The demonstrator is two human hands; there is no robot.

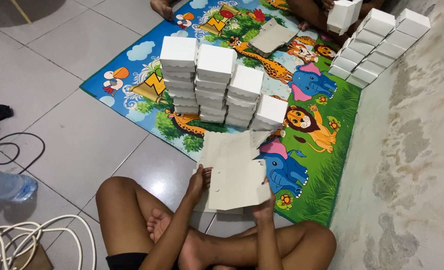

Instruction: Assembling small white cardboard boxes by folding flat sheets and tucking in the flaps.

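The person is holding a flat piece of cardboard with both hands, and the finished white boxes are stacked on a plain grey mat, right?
Not quite. The head view shows the white boxes stacked on a colourful animal mat, not grey. Both the left hand and right hand do hold the flat cardboard.

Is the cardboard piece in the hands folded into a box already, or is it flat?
Flat. The cardboard piece shows as one open sheet between the left hand and the right hand, unlike the closed white boxes stacked behind.

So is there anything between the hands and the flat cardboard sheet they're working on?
No. The left hand and right hand already grip the flat cardboard sheet by its side edges, with nothing in between.
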